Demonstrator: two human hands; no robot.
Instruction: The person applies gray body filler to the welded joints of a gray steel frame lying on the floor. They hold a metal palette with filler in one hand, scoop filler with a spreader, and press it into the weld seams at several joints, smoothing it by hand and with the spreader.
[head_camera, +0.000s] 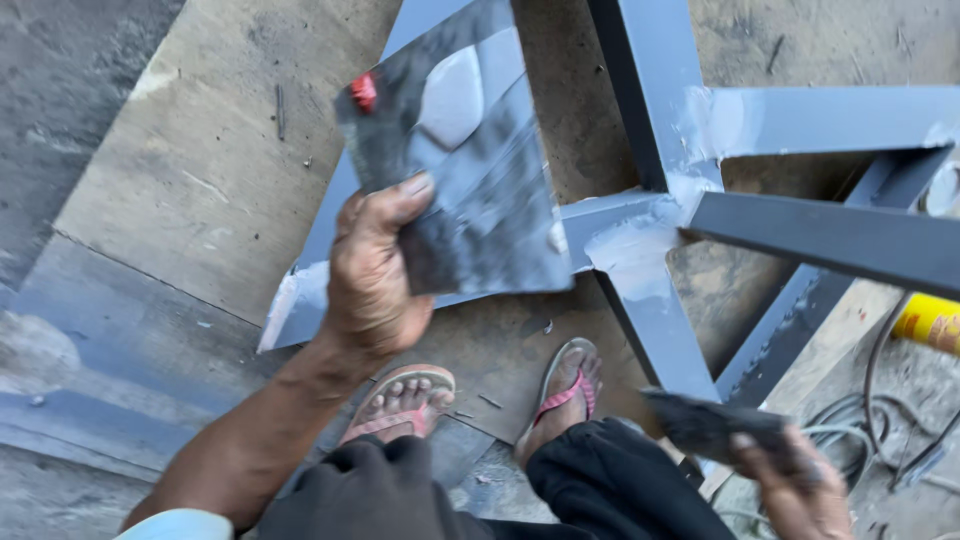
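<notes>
Two hands at work, both loaded. Left hand (372, 275) is clamped on the lower left corner of a flat grey mixing board (462, 170), thumb on top, fingers under; board is smeared w/ pale filler paste and held tilted above the frame. Right hand (790, 485), at the btm right, is closed round a dark putty knife (705, 420), blade pointing left, blurred, near the frame's lower bar.

Step in hand, I'd judge: filling the welded joints of the grey steel frame (790, 225); the centre joint (640, 235) already carries whitish filler. Next move prob. calls for loading the blade off the board, then pressing paste flat into a seam w/o ridges.

Frame lies on worn plywood sheets (200, 170) over a dusty concrete floor (70, 90). Feet in sandals (570, 385) at the sheet's near edge. Yellow can (930, 320) and cables (880, 420) by the right edge.
</notes>
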